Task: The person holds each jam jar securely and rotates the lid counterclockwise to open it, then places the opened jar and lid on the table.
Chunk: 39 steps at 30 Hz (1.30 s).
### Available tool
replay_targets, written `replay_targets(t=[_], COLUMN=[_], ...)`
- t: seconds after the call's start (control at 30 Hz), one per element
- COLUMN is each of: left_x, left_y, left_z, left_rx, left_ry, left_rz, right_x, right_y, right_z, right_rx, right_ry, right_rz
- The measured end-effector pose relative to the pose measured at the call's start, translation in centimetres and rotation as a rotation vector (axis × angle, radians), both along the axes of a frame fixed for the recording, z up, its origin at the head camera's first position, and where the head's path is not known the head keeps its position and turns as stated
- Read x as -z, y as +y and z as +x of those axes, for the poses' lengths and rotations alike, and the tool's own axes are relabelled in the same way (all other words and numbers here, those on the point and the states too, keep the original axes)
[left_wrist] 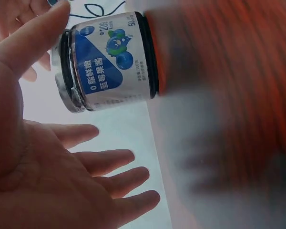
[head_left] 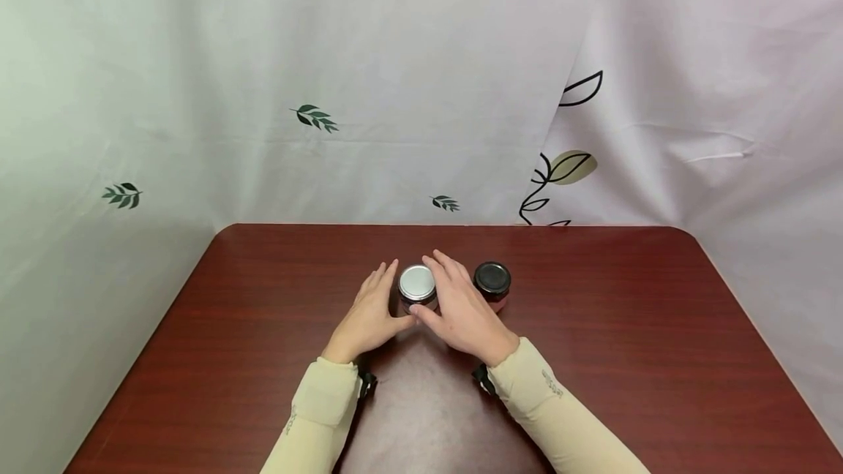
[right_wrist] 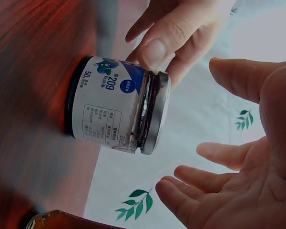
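Observation:
A blueberry jam jar (head_left: 418, 282) with a silver lid stands upright on the table between both hands. Its white and blue label (left_wrist: 117, 55) faces the left wrist camera. My left hand (head_left: 369, 317) is at the jar's left, fingers straight and spread. The left thumb (right_wrist: 155, 52) lies close to the jar near its lid; whether it touches, I cannot tell. On the other side, my right hand (head_left: 464, 306) has relaxed, spread fingers, with a gap to the jar in the right wrist view. Just beyond the right hand stands a second jar (head_left: 492, 279) with a black lid, partly hidden.
The reddish-brown wooden table (head_left: 626, 313) has rounded far corners. Behind it and at both sides hangs a pale curtain (head_left: 395, 57) with leaf prints. In the right wrist view, an amber glass edge (right_wrist: 62, 219) shows at the bottom.

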<state>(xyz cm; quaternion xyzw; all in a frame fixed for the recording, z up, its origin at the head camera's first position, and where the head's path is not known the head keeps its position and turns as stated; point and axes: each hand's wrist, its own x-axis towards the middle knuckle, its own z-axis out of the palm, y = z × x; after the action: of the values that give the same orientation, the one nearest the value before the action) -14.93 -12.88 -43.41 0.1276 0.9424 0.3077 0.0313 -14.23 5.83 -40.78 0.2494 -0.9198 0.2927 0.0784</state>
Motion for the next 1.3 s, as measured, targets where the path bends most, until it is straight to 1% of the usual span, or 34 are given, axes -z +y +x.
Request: replay_targets(t=[0.13,0.3,0.53,0.77,1.0,1.1,1.3], left_x=[0.1,0.1,0.6,0.7,0.6,0.6,0.5], left_y=[0.1,0.1,0.3,0.5,0.7,0.7,0.8], left_z=[-0.1,-0.3,-0.7,-0.9,-0.9,-0.9,-1.0], left_rx=[0.006,0.028,0.032,0.019,0.013,0.004,-0.022], left_ry=[-0.012,-0.017,-0.038,-0.051,-0.05,-0.048,-0.07], left_rz=[0.013,0.036,0.055,0.069,0.083,0.092,0.092], right_x=[0.2,0.4,0.7,1.0,1.4,1.5,1.7], right_y=[-0.2,-0.4,-0.7,-1.0,-1.3,-1.4,-1.5], right_z=[-0.1,-0.2,-0.5,-1.0,-1.2,-1.2,-1.2], right_rx=[0.005,0.029,0.05,0.059,0.056,0.053,0.055], right_ry=[-0.014,-0.032,-0.012,-0.022,-0.024,-0.017,-0.014], right_rz=[0.019,0.033,0.055,0.07,0.054,0.047,0.031])
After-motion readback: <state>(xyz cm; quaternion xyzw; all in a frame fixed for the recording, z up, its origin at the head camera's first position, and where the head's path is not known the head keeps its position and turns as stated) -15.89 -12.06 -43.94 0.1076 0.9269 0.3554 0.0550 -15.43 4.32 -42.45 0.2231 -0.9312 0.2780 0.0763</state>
